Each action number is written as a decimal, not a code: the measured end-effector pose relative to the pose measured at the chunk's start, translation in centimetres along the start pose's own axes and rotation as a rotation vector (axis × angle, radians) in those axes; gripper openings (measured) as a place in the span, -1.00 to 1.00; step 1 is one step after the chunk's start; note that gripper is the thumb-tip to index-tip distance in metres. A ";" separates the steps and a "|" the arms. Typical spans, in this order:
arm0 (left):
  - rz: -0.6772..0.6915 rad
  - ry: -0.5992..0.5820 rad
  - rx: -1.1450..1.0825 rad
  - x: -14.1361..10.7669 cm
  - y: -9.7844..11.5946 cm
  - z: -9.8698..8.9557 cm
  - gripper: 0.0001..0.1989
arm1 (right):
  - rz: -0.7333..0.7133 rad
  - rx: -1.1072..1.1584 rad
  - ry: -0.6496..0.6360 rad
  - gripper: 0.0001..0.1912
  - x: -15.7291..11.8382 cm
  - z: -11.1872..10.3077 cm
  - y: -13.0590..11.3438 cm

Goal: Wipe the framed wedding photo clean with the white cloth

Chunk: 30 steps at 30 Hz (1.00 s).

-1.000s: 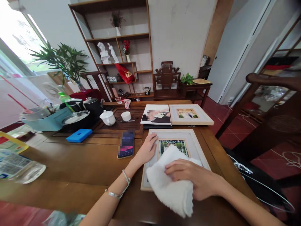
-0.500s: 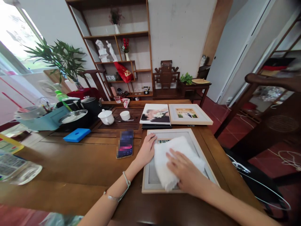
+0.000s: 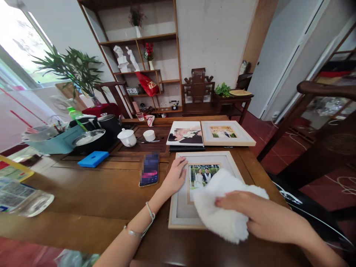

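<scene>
Right hand point(image 3: 260, 214) shifted rightward (clutching cloth point(image 3: 222, 218)).

The phone point(image 3: 149, 170) leaves narrow passage beside the picture frame point(image 3: 198, 176).

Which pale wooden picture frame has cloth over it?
The near pale wooden picture frame, partly hidden by the fluffy white cloth, left hand at its edge; the far pale wooden frame has none.

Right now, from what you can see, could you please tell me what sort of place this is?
Probably a sitting room or tea room, at home or in an office: a lidded cup on a slatted tray, a kettle nearby, and display shelves behind.
</scene>
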State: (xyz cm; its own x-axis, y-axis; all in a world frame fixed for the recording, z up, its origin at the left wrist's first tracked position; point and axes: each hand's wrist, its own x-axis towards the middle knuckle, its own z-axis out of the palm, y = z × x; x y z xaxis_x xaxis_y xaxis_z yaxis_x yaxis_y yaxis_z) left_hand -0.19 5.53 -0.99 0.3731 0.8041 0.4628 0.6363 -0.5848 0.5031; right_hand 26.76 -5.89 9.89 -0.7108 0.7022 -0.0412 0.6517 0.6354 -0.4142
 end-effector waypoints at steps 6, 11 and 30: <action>-0.015 -0.021 0.004 0.1 0.3 -0.4 -0.66 | 0.291 -0.368 0.124 -0.44 1.5 1.7 1.8; -0.003 -0.017 -0.008 0.1 0.1 -0.2 -0.65 | 0.004 -0.254 0.028 -0.56 2.9 4.5 -1.1; 0.016 -0.023 -0.022 0.1 -0.1 -0.3 -0.66 | 0.092 0.018 0.055 -0.41 -1.2 -0.3 2.6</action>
State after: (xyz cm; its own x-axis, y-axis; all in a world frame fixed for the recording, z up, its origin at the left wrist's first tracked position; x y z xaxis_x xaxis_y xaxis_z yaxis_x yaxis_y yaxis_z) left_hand -0.43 5.64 -0.78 0.3988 0.7970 0.4536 0.6153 -0.5993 0.5120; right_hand 29.38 -4.98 9.09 -0.6323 0.7742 -0.0297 0.7083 0.5622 -0.4269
